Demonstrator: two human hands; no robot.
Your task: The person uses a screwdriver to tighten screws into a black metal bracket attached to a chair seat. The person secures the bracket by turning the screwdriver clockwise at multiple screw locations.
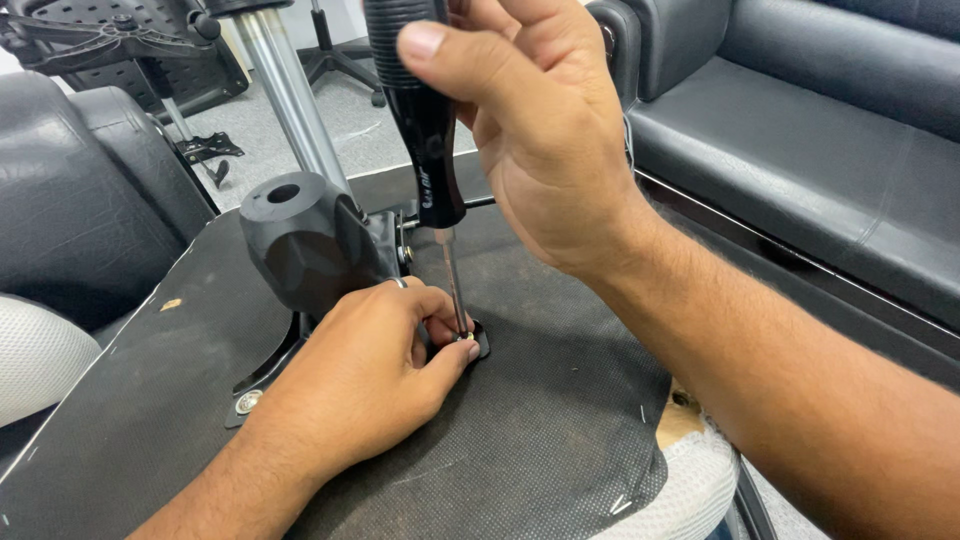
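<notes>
- Grey floor (pixel 330 120) is showing at the top, with a black sofa (pixel 800 150) running along the right and another black cushion (pixel 70 200) sitting at far left.
- Upturned chair seat (pixel 540 420) is filling the middle, its underside covered in black mesh fabric; white mesh edging is peeking out at lower right and far left.
- Black mechanism (pixel 300 240) is sitting bolted on the seat underside, with a chrome column (pixel 290 100) rising from behind it toward the top.
- Washer bolt (pixel 248 402) is sitting in the mechanism's plate near the left forearm.
- Right hand (pixel 540 130) is gripping a screwdriver (pixel 425 130) by its black handle, fingers closed round it, thumb lying across the top of the handle.
- Screwdriver is standing almost upright, its shaft running down to a screw (pixel 466 337) at the plate's corner, just right of the mechanism.
- Left hand (pixel 375 370) is resting on the seat, thumb and forefinger pinched closed round the shaft tip and the screw, steadying them.
- Ring is showing on a left finger, touching the mechanism.
- Another chair base (pixel 120 40) is lying on the floor at top left.
</notes>
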